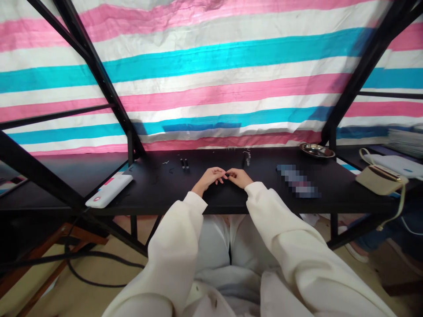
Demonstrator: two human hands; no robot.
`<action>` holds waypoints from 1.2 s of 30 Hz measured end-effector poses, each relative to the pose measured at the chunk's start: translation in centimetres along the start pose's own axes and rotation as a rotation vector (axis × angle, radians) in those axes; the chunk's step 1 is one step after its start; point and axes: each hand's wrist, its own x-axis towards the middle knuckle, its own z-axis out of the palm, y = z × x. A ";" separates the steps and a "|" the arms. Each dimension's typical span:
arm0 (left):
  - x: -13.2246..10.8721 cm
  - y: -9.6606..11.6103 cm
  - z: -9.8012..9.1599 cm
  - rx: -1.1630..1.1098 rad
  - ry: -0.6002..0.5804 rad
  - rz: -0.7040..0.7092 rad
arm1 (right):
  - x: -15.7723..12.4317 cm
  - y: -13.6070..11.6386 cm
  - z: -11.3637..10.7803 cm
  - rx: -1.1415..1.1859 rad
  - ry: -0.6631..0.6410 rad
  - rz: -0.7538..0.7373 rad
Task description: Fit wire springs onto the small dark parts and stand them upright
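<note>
Over the front middle of the black table [158, 193], my left hand [211, 178] and my right hand [239, 177] meet at the fingertips. Both are closed in a pinch around something small and dark, mostly hidden by the fingers. Beyond my left hand, two short black cylinders [184, 164] with light tips stand side by side. Behind my right hand lies a small dark piece with a clear, shiny part [247, 159]. Several tiny pieces [230, 149] are lined up at the back edge.
A long white device [109, 191] lies left, and a round metal dish [317, 150] sits back right. A blurred-out item [299, 181] rests right of my hands. A beige bag [380, 179] is at the right end. Black frame bars [105, 88] slope up; another person's leg shows lower right.
</note>
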 end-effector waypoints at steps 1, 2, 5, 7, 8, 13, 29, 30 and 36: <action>0.0 0.0 0.0 -0.002 -0.002 -0.002 | 0.0 -0.1 0.0 -0.019 -0.005 -0.016; 0.0 0.0 0.0 -0.004 -0.006 -0.004 | 0.1 -0.1 0.0 -0.036 -0.009 -0.036; 0.0 0.1 0.1 -0.014 -0.022 -0.011 | 0.2 -0.1 0.0 -0.076 -0.018 -0.089; -0.1 0.2 0.1 -0.029 -0.023 -0.016 | 0.3 -0.1 0.0 -0.092 -0.023 -0.103; -0.1 0.3 0.1 -0.037 -0.022 -0.018 | 0.3 -0.1 0.0 -0.097 -0.026 -0.103; -0.1 0.4 0.1 -0.051 -0.028 -0.028 | 0.1 -0.3 0.0 -0.120 -0.048 -0.107; 0.3 0.0 0.1 -0.078 0.046 -0.058 | 0.8 2.6 -2.8 -0.488 0.397 0.265; 0.3 0.0 0.1 -0.077 0.045 -0.055 | 0.8 2.8 -3.0 -0.507 0.411 0.294; 0.3 -0.2 0.1 -0.067 0.045 -0.050 | 1.4 3.2 -3.1 -0.568 0.430 0.358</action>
